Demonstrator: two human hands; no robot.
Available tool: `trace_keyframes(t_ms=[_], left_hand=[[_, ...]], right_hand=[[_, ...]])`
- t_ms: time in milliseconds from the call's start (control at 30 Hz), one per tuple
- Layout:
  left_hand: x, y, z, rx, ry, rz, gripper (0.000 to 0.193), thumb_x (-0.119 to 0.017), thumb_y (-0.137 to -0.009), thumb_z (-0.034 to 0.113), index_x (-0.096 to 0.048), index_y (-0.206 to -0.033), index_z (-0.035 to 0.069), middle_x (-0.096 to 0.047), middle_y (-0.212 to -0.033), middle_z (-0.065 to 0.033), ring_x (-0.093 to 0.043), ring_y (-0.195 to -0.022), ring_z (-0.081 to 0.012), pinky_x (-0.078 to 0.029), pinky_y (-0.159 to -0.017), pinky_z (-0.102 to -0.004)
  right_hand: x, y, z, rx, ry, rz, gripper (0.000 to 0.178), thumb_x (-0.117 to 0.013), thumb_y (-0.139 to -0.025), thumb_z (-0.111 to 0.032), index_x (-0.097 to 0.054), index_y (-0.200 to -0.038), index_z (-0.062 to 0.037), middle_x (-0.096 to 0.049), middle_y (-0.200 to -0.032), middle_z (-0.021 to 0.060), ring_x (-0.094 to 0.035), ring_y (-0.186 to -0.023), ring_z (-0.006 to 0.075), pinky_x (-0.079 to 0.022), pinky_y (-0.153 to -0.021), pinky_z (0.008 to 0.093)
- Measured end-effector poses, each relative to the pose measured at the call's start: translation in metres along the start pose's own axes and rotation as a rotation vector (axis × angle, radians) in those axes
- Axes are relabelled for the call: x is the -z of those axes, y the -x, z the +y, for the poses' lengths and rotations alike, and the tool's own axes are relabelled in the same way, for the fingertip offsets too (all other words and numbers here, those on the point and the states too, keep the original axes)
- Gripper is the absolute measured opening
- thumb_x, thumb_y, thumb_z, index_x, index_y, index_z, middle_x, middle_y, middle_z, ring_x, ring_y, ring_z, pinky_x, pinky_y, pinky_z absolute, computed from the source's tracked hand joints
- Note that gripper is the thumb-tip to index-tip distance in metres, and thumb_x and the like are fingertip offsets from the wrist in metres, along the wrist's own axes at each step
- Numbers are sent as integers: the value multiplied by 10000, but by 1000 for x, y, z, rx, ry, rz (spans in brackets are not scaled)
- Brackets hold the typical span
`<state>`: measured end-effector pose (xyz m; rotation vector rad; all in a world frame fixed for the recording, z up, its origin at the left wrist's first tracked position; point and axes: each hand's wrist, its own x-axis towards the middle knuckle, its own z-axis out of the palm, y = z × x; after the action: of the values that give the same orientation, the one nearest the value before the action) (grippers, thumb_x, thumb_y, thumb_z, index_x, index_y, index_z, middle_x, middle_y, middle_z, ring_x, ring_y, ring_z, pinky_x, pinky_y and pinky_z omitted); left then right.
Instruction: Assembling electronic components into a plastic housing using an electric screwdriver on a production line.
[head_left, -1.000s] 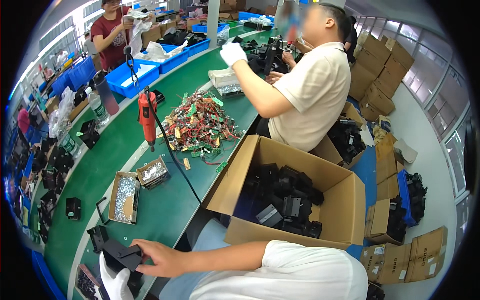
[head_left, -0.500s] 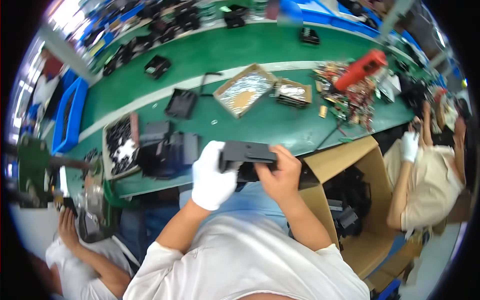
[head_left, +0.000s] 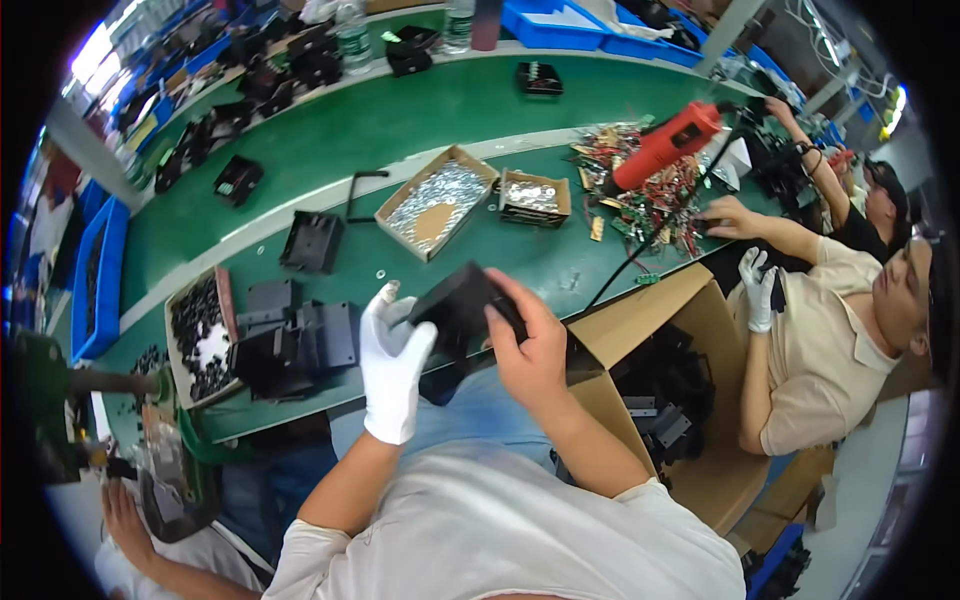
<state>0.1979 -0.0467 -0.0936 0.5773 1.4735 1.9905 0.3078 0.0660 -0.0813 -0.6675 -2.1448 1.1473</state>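
Note:
Over the near edge of the bench, my bare right hand (head_left: 532,345) is closed around a black plastic housing (head_left: 455,305), which is tilted and a little blurred. My left hand (head_left: 391,360), in a white glove, is open at the housing's left corner, thumb and fingers apart. Whether its fingertips touch the corner, I cannot tell. To the left, several similar black housings (head_left: 330,335) are grouped at the bench edge. Another black housing (head_left: 311,241) sits farther back by itself.
A tray of small black parts (head_left: 225,283) stands left. Beyond my hands are a carton of silvery parts (head_left: 440,205) and a smaller box (head_left: 535,197). A red power tool (head_left: 665,147) lies on wired boards. At right, a cardboard box (head_left: 640,325) holds black parts; a co-worker (head_left: 835,340) sits beyond.
The black housing has turned from level to tilted and sits slightly left in the picture. My left hand has loosened and its fingers have spread. The whole view has shifted, bringing the co-worker further in.

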Motion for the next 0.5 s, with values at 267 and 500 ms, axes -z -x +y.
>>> trace_keyframes(t_ms=[267, 500], left_hand=[[8, -20, -24, 398, -2, -178, 882, -855, -771, 140, -431, -1535, 17, -574, -1378, -197, -595, -1172, -288, -510, -1011, -385], [22, -37, -42, -52, -325, -220, 1045, -891, -743, 354, -376, -1585, 9, -530, -1390, -202, -553, -1235, -343, -450, -1080, -467]], right_hand=[[42, 4, -1, 380, 77, -18, 443, -818, -798, -101, -732, -1224, -15, -754, -1145, 125, -712, -885, 256, -570, -783, 305], [170, -18, 85, -308, 113, 581, 158, -752, -897, -124, -722, -954, 20, -733, -855, 80, -671, -745, 173, -534, -701, 263]])
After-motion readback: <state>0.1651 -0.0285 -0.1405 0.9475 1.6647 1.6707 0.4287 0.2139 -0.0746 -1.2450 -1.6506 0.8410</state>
